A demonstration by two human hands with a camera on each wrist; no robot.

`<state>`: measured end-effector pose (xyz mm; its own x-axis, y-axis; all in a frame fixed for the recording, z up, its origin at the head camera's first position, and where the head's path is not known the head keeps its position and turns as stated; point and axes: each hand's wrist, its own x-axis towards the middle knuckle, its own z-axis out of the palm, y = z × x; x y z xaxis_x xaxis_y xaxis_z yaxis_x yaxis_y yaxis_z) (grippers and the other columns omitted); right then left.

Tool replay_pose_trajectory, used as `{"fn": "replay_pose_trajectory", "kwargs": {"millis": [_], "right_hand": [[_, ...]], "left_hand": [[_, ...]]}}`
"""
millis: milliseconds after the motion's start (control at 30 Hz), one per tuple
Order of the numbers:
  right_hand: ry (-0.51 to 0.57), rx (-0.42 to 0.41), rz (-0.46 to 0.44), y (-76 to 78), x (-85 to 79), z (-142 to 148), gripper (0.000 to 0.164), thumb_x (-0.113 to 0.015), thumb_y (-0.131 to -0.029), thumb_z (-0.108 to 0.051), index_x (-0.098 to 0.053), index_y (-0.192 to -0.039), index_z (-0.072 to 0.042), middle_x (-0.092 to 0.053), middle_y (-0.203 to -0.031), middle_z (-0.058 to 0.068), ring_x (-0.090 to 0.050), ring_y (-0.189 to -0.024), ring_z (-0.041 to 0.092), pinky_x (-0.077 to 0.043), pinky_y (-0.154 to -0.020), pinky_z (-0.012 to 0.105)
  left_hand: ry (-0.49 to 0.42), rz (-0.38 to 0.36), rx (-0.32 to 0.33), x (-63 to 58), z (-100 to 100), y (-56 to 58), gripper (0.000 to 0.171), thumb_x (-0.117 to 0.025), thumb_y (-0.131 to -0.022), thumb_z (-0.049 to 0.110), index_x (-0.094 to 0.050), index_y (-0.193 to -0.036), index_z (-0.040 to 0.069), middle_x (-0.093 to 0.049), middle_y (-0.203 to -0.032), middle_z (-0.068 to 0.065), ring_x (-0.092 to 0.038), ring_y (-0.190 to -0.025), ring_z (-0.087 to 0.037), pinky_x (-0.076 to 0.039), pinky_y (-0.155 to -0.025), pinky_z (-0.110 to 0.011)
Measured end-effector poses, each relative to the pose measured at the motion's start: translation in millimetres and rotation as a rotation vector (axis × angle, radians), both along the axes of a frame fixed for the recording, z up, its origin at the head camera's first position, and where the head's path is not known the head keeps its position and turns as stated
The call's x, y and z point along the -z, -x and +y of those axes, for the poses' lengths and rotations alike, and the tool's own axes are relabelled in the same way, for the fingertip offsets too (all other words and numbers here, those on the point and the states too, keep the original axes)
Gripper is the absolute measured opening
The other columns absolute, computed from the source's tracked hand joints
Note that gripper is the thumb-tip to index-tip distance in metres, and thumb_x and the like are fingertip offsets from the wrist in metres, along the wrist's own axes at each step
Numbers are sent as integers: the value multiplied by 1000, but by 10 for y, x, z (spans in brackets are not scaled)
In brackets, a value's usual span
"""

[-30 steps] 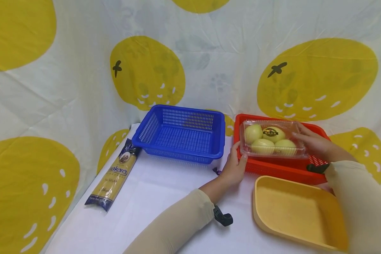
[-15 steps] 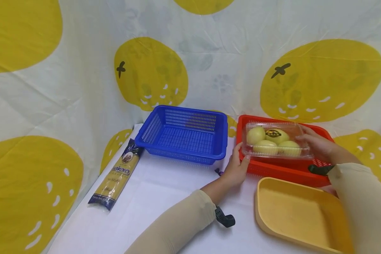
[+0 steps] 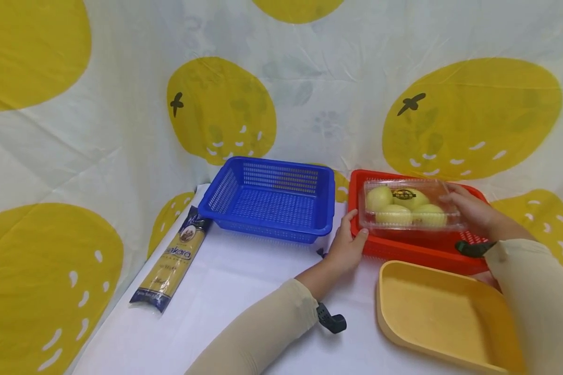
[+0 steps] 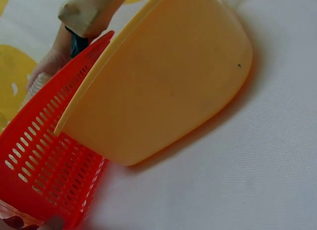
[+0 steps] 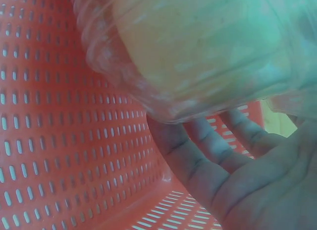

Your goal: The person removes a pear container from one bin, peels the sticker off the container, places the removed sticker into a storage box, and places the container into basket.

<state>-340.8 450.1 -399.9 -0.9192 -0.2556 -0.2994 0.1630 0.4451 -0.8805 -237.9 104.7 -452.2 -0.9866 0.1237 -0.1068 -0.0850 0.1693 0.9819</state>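
"Box of pale fruit: it has shifted slightly right over the red basket since a second ago, along with the right hand."

"What else is around?"

"On the white surface, a blue basket stands left of the red one. Further left lies a pasta packet, its top by the blue basket's corner. Something small and dark shows beside the left hand."

"Anything in the way?"

"Yes, a yellow tray just in front of the red basket; the right sleeve passes over its right end."

"And the fingers?"

"Right fingers are curled, gripping the box's right end above the basket floor. Left ones grasp the red basket's near left corner, thumb at the front rim."
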Motion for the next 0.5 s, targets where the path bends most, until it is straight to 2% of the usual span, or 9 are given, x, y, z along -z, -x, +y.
{"fn": "replay_pose_trajectory", "kwargs": {"millis": [267,400,500], "right_hand": [[30,45,24,-26,-104,-35,67,-39,-116,-44,-2,-169,-25,-38,-139,2,-68,-99,14,-64,-86,36],[27,57,44,-87,-160,-56,73,-35,-116,-44,8,-171,-23,-35,-141,6,-69,-96,13,-64,-85,34],[41,63,63,-141,-210,-89,77,-31,-117,-42,18,-169,-16,-30,-144,9,-67,-95,11,-64,-82,33]], "left_hand": [[98,48,-57,-85,-14,1,59,-63,-108,40,-38,-162,39,-44,-159,4,-46,-147,-20,-50,-113,-46],[143,85,-52,-158,-18,-28,64,-63,-106,48,-34,-163,44,-34,-167,8,-41,-152,-20,-52,-110,-49],[186,136,-51,-219,-21,-45,67,-63,-105,50,-30,-164,45,-27,-173,8,-35,-156,-22,-50,-112,-54]]}}
